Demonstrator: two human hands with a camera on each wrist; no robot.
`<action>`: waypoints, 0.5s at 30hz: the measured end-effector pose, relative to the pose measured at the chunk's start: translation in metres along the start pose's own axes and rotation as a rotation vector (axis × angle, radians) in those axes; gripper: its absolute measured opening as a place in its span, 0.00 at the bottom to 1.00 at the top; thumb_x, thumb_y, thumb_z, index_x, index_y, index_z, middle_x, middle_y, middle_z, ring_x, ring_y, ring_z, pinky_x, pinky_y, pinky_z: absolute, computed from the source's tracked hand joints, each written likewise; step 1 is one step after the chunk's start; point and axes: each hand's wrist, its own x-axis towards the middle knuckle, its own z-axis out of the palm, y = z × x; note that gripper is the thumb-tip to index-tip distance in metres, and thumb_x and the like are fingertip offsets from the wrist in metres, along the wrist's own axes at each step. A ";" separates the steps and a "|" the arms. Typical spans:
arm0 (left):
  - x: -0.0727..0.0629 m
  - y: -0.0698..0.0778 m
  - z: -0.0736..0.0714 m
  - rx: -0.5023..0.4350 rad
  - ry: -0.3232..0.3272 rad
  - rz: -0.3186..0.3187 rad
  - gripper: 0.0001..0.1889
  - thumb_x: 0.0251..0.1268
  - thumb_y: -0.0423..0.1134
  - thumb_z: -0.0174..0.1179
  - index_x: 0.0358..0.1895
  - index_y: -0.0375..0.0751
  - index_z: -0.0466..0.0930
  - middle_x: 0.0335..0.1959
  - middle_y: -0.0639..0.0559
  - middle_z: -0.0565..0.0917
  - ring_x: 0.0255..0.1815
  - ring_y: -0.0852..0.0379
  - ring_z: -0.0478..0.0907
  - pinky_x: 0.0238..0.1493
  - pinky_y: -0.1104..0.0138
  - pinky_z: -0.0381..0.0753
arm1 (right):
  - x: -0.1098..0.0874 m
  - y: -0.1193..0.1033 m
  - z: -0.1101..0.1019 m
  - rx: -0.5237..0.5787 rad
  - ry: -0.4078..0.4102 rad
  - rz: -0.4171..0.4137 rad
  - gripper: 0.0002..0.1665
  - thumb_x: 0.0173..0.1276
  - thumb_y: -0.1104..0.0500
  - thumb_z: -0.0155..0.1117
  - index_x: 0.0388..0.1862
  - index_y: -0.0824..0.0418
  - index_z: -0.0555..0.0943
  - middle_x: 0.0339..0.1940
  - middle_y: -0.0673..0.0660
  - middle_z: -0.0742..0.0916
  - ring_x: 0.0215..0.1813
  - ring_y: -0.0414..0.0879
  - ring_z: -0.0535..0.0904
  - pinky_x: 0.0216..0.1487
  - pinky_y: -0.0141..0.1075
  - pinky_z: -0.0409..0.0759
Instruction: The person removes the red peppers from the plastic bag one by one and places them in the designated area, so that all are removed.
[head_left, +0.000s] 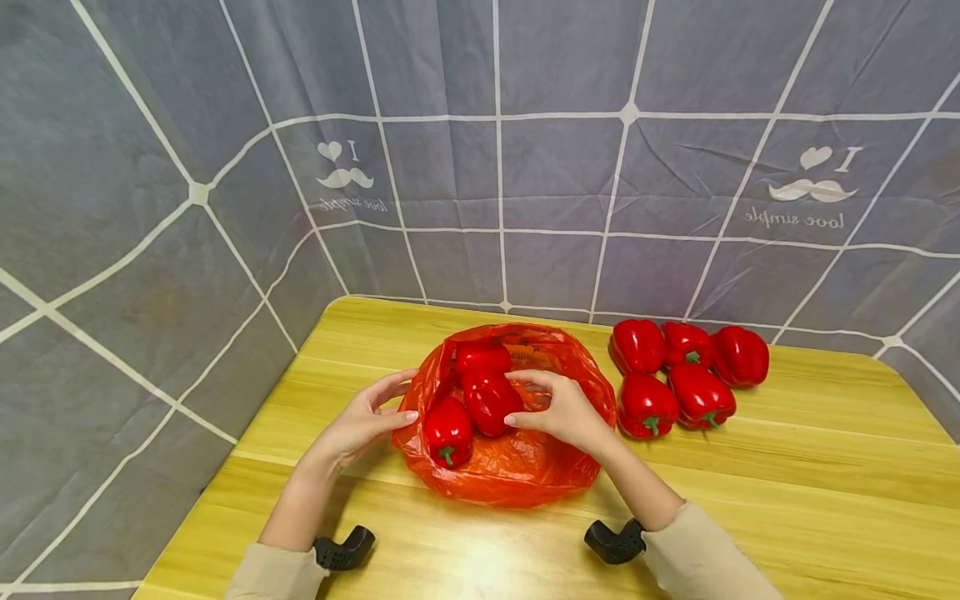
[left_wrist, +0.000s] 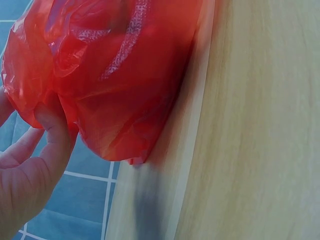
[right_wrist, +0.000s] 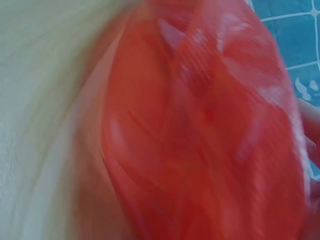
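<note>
Red plastic bag, head view: thin and crinkled, it lies open-mouthed [head_left: 510, 487] between the fingers of both hands, on a yellow wood-grain table [head_left: 825, 467].
Left hand, head view: thumb and fingers of the left hand [head_left: 365, 423] pinch the bag's left rim.
Right hand, head view: the right hand [head_left: 573, 414] reaches over the bag's right rim; its thumb and fingers are apart, with their tips at the right side of a glossy red bell pepper [head_left: 491, 404] inside the bag. Whether they grip it, I cannot tell.
Bagged neighbours, head view: a green-stemmed red pepper [head_left: 447, 429] sits just right of the left thumb; another glossy red pepper [head_left: 480, 357] lies beyond the right fingertips.
Loose peppers, head view: five shiny red peppers [head_left: 701, 392] cluster on the table, to the right of the right-hand fingers.
Cloth, head view: grey fabric with white lines [head_left: 562, 175] hangs beyond all the fingers.
Left wrist view: the thumb presses into a fold of the bag, other fingers partly hidden behind the plastic; the table is to their right.
Right wrist view: the blurred bag covers most of the hand; some fingers show at the right edge, their hold unclear.
</note>
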 end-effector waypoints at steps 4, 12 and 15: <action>0.000 0.000 0.000 -0.003 0.004 -0.002 0.36 0.59 0.26 0.59 0.70 0.32 0.52 0.66 0.31 0.58 0.46 0.50 0.80 0.46 0.61 0.80 | 0.002 0.002 0.008 -0.019 0.027 0.035 0.33 0.50 0.57 0.76 0.57 0.58 0.77 0.56 0.58 0.80 0.54 0.57 0.77 0.52 0.50 0.77; 0.000 -0.001 -0.001 0.006 -0.007 0.002 0.36 0.59 0.26 0.59 0.69 0.30 0.51 0.65 0.29 0.58 0.45 0.50 0.80 0.46 0.61 0.80 | 0.003 0.009 0.020 -0.017 0.080 0.048 0.33 0.50 0.61 0.75 0.57 0.58 0.77 0.55 0.56 0.81 0.53 0.54 0.78 0.50 0.44 0.79; 0.001 -0.001 -0.001 0.003 -0.007 -0.003 0.36 0.59 0.27 0.59 0.70 0.31 0.51 0.65 0.30 0.58 0.45 0.50 0.80 0.46 0.61 0.80 | 0.003 0.011 0.023 -0.018 0.105 0.037 0.33 0.49 0.63 0.75 0.57 0.59 0.78 0.54 0.55 0.81 0.51 0.53 0.79 0.49 0.43 0.79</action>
